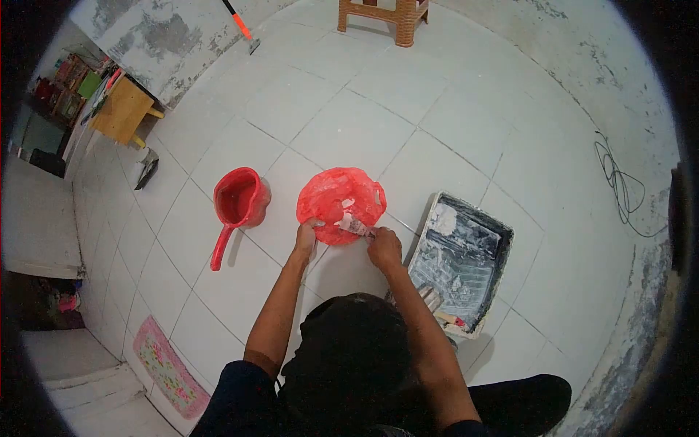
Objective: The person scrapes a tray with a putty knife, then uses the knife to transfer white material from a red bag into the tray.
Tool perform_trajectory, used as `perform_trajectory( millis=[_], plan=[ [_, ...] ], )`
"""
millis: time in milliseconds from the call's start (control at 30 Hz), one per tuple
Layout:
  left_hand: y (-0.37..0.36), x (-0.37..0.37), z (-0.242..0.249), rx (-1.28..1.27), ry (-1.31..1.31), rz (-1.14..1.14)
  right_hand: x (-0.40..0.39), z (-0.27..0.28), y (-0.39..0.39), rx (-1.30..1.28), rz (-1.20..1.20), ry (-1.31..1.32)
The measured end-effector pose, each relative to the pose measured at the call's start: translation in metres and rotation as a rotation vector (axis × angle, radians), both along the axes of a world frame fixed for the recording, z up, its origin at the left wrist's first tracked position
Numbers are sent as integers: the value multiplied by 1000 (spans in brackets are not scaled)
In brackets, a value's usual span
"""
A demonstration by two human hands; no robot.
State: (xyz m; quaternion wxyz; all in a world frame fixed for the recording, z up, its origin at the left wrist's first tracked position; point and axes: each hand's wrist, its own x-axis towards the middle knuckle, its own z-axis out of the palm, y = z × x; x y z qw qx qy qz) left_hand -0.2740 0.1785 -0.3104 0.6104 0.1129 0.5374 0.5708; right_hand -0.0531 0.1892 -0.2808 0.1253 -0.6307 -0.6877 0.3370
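Note:
A round red plastic basin (320, 197) with a slot in its rim lies on the tiled floor in front of me, with white paste inside it. My left hand (309, 234) grips its near-left rim, thumb over the edge. In my right hand (385, 247) is a putty knife (355, 224), its white-smeared blade resting inside the basin and pointing left. To the left stands a red dipper (240, 198) with its handle toward me. On the right, beside my forearm, lies a paint tray (466, 251) streaked with white.
A red-handled tool (450, 319) and a greyish metallic object (430, 297) are at the tray's near-left corner. A brown woven-look stool (378, 13) stands at the back. An orange-handled scraper (242, 29) leans by the wall. A loose cable (619, 175) lies right; a pink mat (169, 368) lies left.

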Motion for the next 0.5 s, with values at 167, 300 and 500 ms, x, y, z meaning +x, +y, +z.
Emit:
perform_trajectory(
  millis=[167,300,500],
  plan=[
    [0,1,5,-12,-3,-2,4,-19,2,92,45,14],
    [1,-7,-2,21,-39,20,5,-8,6,-20,5,63],
    [5,-10,1,30,-19,188,12,18,10,12,6,80]
  ],
)
